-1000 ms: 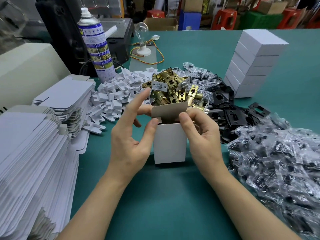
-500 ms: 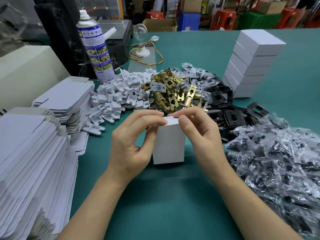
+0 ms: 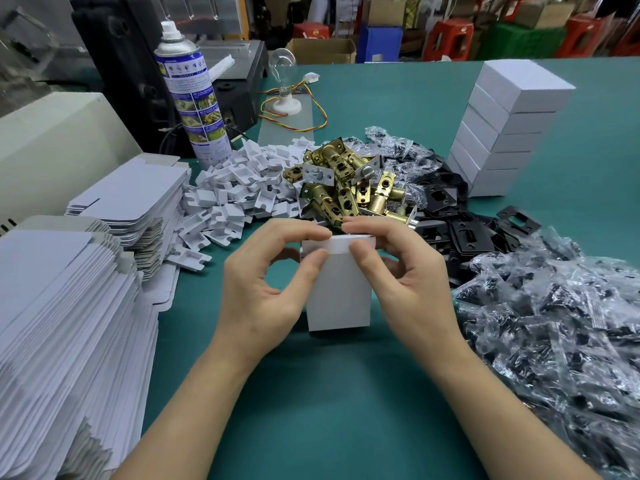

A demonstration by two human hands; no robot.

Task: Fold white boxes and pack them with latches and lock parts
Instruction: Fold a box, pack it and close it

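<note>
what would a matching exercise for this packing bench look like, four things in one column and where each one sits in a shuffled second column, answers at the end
Things
1. spray can
2. stack of closed boxes
3. brass latches
4. flat box blanks

Places
A. far side of the green table, on the right
B. piled along the near left edge
C. upright on the far side, on the left
D. heaped just behind the white box

Pairs: 1-C, 2-A, 3-D, 4-B
</note>
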